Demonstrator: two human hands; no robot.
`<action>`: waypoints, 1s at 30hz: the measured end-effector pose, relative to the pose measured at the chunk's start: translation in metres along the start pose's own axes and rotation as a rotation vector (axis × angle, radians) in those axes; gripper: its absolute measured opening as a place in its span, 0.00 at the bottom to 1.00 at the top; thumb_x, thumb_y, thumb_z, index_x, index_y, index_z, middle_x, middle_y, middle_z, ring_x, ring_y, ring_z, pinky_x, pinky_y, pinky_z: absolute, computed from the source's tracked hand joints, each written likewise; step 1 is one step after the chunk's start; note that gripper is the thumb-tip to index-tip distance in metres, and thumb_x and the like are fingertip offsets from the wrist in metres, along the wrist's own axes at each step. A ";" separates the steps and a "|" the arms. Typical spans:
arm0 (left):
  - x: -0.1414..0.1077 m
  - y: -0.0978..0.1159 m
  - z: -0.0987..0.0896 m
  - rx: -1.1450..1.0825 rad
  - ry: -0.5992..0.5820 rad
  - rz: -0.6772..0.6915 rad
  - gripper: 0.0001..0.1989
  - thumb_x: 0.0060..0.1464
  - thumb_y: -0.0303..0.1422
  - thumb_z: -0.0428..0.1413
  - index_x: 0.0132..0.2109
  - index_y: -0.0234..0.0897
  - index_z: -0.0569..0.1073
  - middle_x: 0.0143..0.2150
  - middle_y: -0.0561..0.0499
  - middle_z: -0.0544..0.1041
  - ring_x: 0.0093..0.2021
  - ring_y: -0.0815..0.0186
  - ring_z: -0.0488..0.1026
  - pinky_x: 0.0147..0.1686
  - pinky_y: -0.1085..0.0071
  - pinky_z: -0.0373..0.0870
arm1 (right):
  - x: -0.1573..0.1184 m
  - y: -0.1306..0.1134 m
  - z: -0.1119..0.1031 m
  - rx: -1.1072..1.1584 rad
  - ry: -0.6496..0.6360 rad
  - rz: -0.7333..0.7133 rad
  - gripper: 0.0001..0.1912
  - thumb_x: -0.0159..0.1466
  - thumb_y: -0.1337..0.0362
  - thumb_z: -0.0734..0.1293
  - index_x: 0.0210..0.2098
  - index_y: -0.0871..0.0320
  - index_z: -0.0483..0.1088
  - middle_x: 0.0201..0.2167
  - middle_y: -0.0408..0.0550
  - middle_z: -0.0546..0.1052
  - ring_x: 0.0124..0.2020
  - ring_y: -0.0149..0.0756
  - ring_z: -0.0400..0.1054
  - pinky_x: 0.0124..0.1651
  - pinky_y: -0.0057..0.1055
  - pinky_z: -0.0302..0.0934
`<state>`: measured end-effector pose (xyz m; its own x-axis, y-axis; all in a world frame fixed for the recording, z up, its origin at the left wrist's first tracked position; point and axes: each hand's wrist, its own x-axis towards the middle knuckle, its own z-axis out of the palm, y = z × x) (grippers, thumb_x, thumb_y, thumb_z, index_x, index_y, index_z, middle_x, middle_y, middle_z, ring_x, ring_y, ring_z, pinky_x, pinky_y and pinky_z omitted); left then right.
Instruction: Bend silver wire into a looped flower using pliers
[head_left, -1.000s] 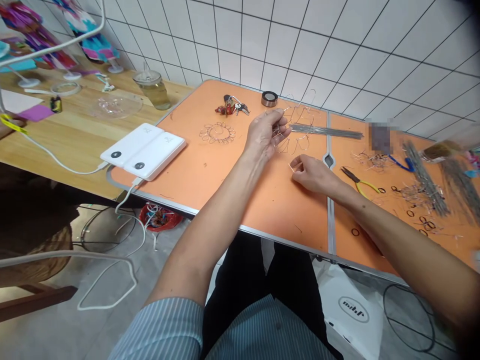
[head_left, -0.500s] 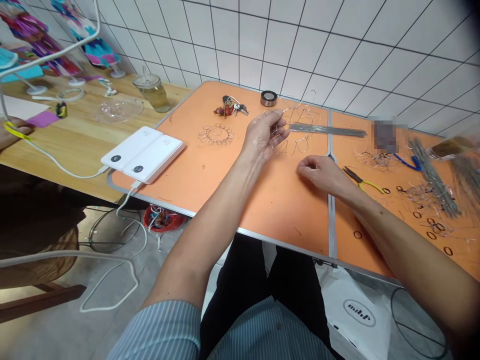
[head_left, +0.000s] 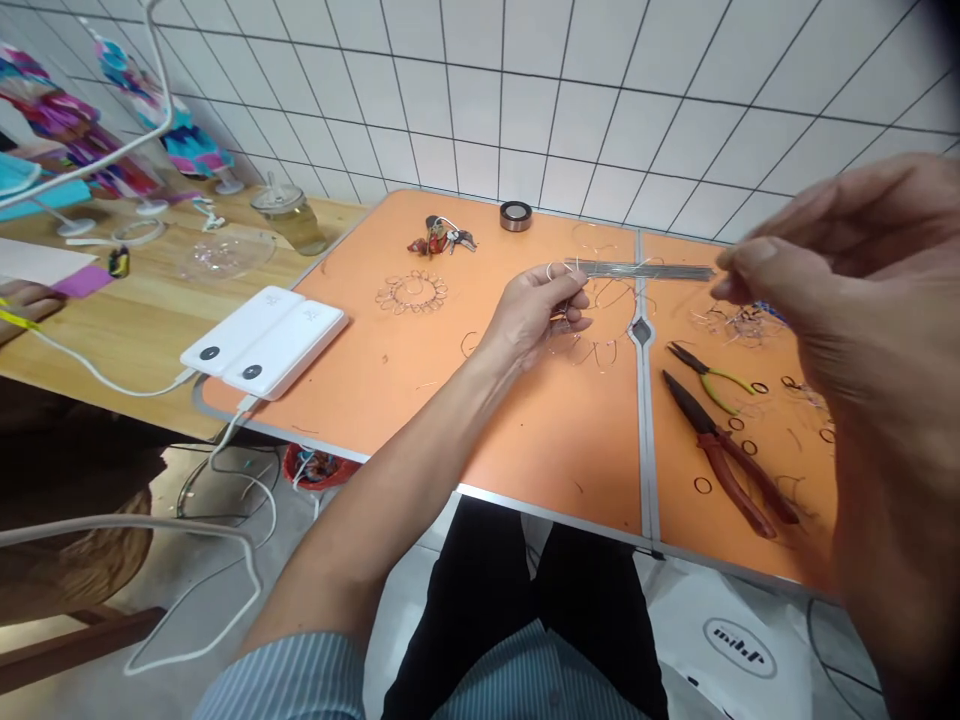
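My left hand [head_left: 540,308] is closed around a thin wire bent into loops [head_left: 604,350], which spreads out to the right of the fingers. Raised near the camera at the right, my right hand [head_left: 847,270] has thumb and fingertips pinched together; what they hold, if anything, is too fine to make out. Behind the bent wire lies a bundle of straight wires [head_left: 660,270] on the orange table [head_left: 420,350]. A ring of looped wire [head_left: 412,292] rests flat left of my left hand.
Red-handled pliers [head_left: 720,450] and yellow-handled pliers [head_left: 709,375] lie at the right, among small dark rings [head_left: 703,485]. Tape [head_left: 515,216] and keys [head_left: 442,237] sit near the wall. White power banks [head_left: 266,340] stand at the left edge; another person's hand [head_left: 30,300] is beyond.
My right hand has risen from the table up and right toward the camera, uncovering the red-handled pliers. My left hand has lowered slightly, still with the looped wire.
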<state>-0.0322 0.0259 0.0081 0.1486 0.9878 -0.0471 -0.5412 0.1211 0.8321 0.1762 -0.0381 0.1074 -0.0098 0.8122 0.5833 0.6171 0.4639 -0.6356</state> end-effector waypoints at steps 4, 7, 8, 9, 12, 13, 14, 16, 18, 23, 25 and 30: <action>-0.005 -0.007 0.003 0.069 -0.044 -0.026 0.18 0.62 0.38 0.75 0.34 0.38 0.74 0.29 0.56 0.78 0.26 0.75 0.72 0.36 0.76 0.80 | 0.015 -0.003 0.025 0.116 0.056 -0.125 0.11 0.63 0.70 0.81 0.34 0.50 0.78 0.35 0.48 0.86 0.36 0.45 0.84 0.35 0.44 0.72; -0.006 -0.010 0.004 0.098 -0.063 -0.016 0.17 0.62 0.39 0.75 0.35 0.38 0.75 0.29 0.56 0.78 0.26 0.75 0.72 0.36 0.76 0.79 | 0.021 0.007 0.039 0.211 0.046 -0.160 0.11 0.63 0.70 0.81 0.34 0.50 0.78 0.33 0.48 0.86 0.34 0.44 0.84 0.35 0.43 0.74; -0.006 -0.010 0.005 0.108 -0.065 -0.015 0.17 0.62 0.39 0.75 0.35 0.38 0.75 0.29 0.56 0.78 0.26 0.75 0.72 0.36 0.76 0.79 | 0.021 0.011 0.041 0.226 0.057 -0.164 0.11 0.64 0.70 0.81 0.34 0.50 0.79 0.33 0.47 0.86 0.33 0.44 0.83 0.35 0.42 0.74; -0.007 -0.010 0.006 0.119 -0.064 -0.016 0.17 0.63 0.39 0.74 0.35 0.38 0.75 0.29 0.56 0.78 0.26 0.75 0.72 0.35 0.76 0.79 | 0.021 0.014 0.043 0.231 0.070 -0.165 0.10 0.64 0.70 0.81 0.35 0.50 0.79 0.33 0.47 0.86 0.33 0.43 0.83 0.35 0.41 0.74; -0.008 -0.011 0.008 0.147 -0.056 -0.021 0.16 0.64 0.39 0.74 0.36 0.38 0.76 0.28 0.56 0.78 0.26 0.75 0.72 0.35 0.76 0.79 | 0.021 0.022 0.047 0.226 0.087 -0.173 0.10 0.64 0.71 0.80 0.35 0.51 0.79 0.33 0.46 0.85 0.33 0.42 0.83 0.34 0.40 0.73; -0.009 -0.011 0.009 0.154 -0.056 -0.020 0.15 0.64 0.38 0.73 0.36 0.38 0.77 0.28 0.57 0.78 0.26 0.75 0.72 0.35 0.76 0.79 | 0.021 0.024 0.047 0.222 0.078 -0.178 0.09 0.65 0.71 0.79 0.35 0.51 0.79 0.33 0.46 0.85 0.33 0.42 0.83 0.34 0.40 0.73; -0.010 -0.010 0.009 0.158 -0.058 -0.016 0.15 0.64 0.38 0.73 0.36 0.38 0.77 0.28 0.56 0.78 0.26 0.75 0.72 0.35 0.75 0.79 | 0.022 0.026 0.048 0.219 0.069 -0.181 0.09 0.65 0.71 0.79 0.35 0.51 0.79 0.33 0.47 0.85 0.33 0.42 0.83 0.33 0.40 0.72; -0.011 -0.010 0.010 0.161 -0.064 -0.005 0.14 0.65 0.37 0.72 0.36 0.38 0.78 0.28 0.56 0.78 0.25 0.74 0.72 0.34 0.75 0.79 | 0.022 0.028 0.049 0.213 0.057 -0.179 0.09 0.65 0.71 0.79 0.35 0.51 0.78 0.33 0.46 0.84 0.33 0.42 0.83 0.34 0.40 0.72; -0.012 -0.009 0.011 0.166 -0.058 -0.003 0.13 0.65 0.37 0.73 0.37 0.38 0.79 0.28 0.56 0.78 0.25 0.74 0.72 0.34 0.75 0.78 | 0.023 0.030 0.049 0.214 0.051 -0.164 0.11 0.65 0.71 0.78 0.34 0.50 0.77 0.33 0.46 0.84 0.33 0.43 0.82 0.35 0.41 0.72; -0.012 -0.010 0.011 0.181 -0.034 -0.015 0.12 0.63 0.38 0.74 0.40 0.38 0.81 0.28 0.57 0.78 0.25 0.74 0.72 0.34 0.75 0.78 | 0.021 0.030 0.050 0.193 0.004 -0.141 0.12 0.66 0.73 0.77 0.35 0.48 0.77 0.35 0.46 0.86 0.34 0.44 0.83 0.38 0.43 0.76; -0.012 -0.011 0.010 0.177 -0.045 -0.009 0.11 0.64 0.38 0.74 0.41 0.38 0.82 0.28 0.56 0.78 0.25 0.74 0.72 0.34 0.75 0.79 | 0.020 0.031 0.051 0.179 -0.014 -0.146 0.12 0.66 0.73 0.76 0.36 0.47 0.77 0.36 0.46 0.86 0.35 0.44 0.84 0.40 0.43 0.77; -0.011 -0.012 0.009 0.178 -0.060 0.001 0.11 0.65 0.37 0.73 0.42 0.36 0.81 0.28 0.57 0.78 0.25 0.74 0.73 0.34 0.75 0.79 | 0.020 0.036 0.055 0.150 -0.037 -0.178 0.12 0.66 0.73 0.76 0.35 0.47 0.76 0.35 0.43 0.87 0.34 0.43 0.84 0.40 0.42 0.79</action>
<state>-0.0196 0.0127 0.0037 0.2003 0.9796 -0.0174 -0.3867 0.0954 0.9172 0.1556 0.0140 0.0681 -0.1387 0.7243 0.6754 0.4790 0.6460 -0.5944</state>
